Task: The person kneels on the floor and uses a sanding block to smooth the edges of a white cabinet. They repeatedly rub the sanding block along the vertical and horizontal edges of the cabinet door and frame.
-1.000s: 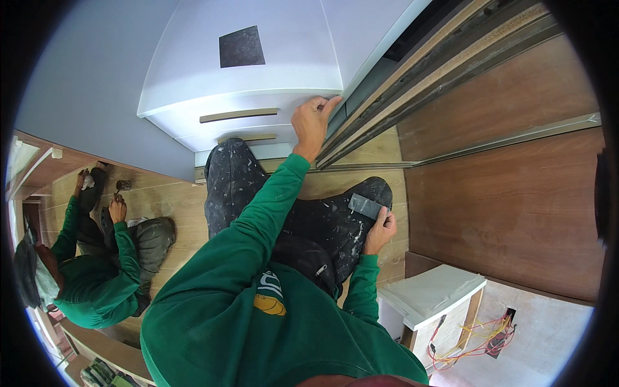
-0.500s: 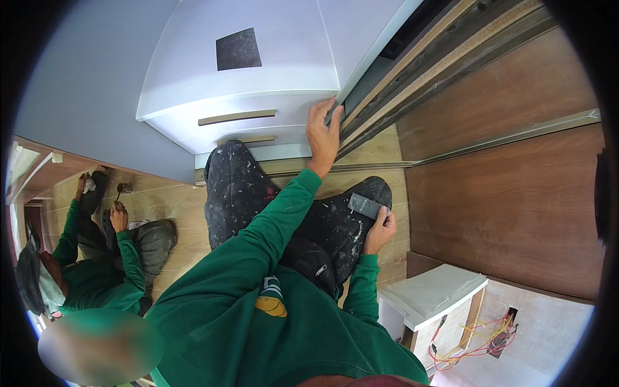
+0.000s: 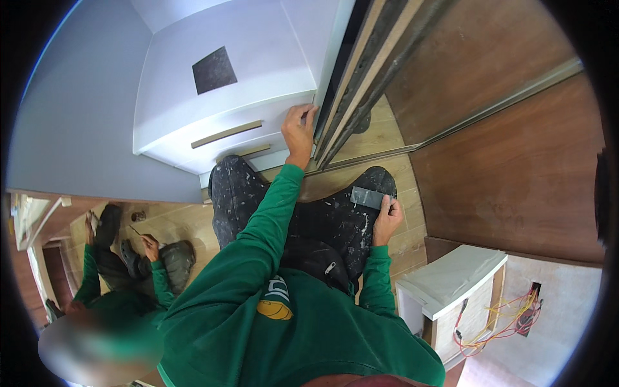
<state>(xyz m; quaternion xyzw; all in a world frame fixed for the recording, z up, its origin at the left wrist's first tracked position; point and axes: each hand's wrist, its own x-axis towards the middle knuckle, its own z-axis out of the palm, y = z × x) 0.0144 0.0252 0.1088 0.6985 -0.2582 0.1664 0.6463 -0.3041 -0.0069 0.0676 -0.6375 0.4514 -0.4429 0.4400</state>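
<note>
My left hand (image 3: 299,134) is at the right front edge of the white drawer cabinet (image 3: 187,132), beside the upper drawer. Its fingers are bent and drawn together at the tips; whether anything small is between them does not show. A flat grey rectangular piece (image 3: 367,197) is pinched between the thumb and fingers of my right hand (image 3: 387,219). The piece lies over my right knee, on dark trousers (image 3: 335,219) spotted with white. Its exact kind is unclear. Two bar handles (image 3: 225,134) run along the drawer fronts.
Sliding door panels (image 3: 380,71) stand edge-on right of the cabinet, by brown wood panels (image 3: 509,174). At lower right, a white box unit (image 3: 451,284) sits near loose red and yellow wires (image 3: 509,316). A co-worker in green (image 3: 122,284) sits left, holding a thin tool (image 3: 134,229).
My view has turned, shifting the cabinet left. My left fingers, straighter before, are now bent at the cabinet edge. The right hand still holds the grey piece. The co-worker's tool has left the small pot.
</note>
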